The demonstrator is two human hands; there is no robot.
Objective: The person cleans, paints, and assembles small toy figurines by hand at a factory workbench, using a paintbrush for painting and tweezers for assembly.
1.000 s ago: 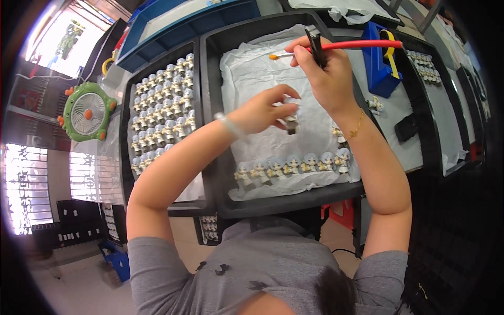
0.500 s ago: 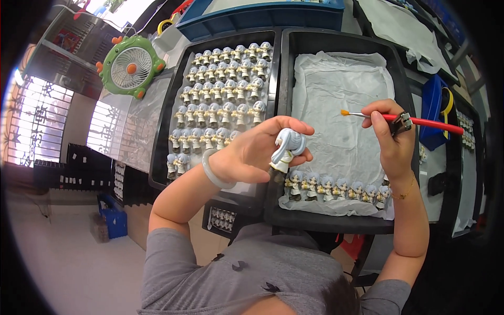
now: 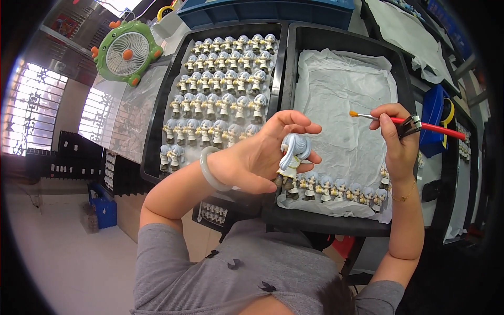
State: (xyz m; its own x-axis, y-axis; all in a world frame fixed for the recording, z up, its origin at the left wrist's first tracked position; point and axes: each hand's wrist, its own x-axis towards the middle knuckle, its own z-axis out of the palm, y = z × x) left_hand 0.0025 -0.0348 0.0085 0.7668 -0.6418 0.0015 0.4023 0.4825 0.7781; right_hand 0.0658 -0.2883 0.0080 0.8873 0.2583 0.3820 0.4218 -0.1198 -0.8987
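My left hand (image 3: pixel 262 155) grips a small figurine (image 3: pixel 291 157) with pale blue-white hair, lifted above the near edge of the right black tray (image 3: pixel 294 58). My right hand (image 3: pixel 399 139) pinches a thin red-handled paintbrush (image 3: pixel 404 121); its orange tip points left, a short way to the right of the figurine and not touching it. White paper (image 3: pixel 346 94) lines the right tray, and a row of several similar figurines (image 3: pixel 341 189) stands along its near edge. Rows of many more figurines (image 3: pixel 220 100) fill the left black tray (image 3: pixel 157 121).
A green desk fan (image 3: pixel 126 52) stands at the far left. A blue container (image 3: pixel 433 121) sits just right of the trays, with another paper-lined tray (image 3: pixel 404 37) beyond. Blue bins (image 3: pixel 262 10) line the back. A small tray of parts (image 3: pixel 212 212) sits by my body.
My left hand has lifted one figurine off the right tray and brought it closer. My right hand with the brush has swung down and to the right. My view has shifted left.
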